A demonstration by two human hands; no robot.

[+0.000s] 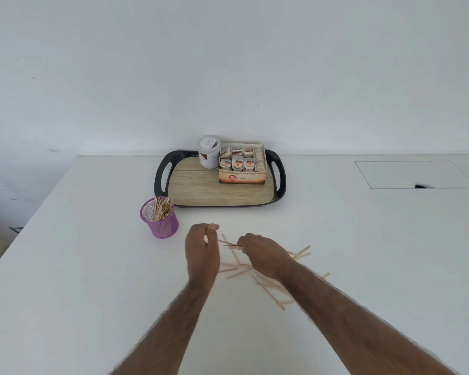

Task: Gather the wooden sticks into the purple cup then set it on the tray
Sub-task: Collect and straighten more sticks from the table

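Note:
A purple mesh cup stands on the white table, just off the tray's front left corner, with a bunch of wooden sticks upright inside. More wooden sticks lie scattered on the table under and around my hands. My right hand pinches a few sticks that point left. My left hand hovers beside them with curled fingers at their left ends; whether it holds them I cannot tell. The tray has a wood-look floor and black handles.
On the tray's back half stand a white jar and an open box of tea bags. A rectangular hatch is set in the table at the far right. The table's left edge runs diagonally near the cup.

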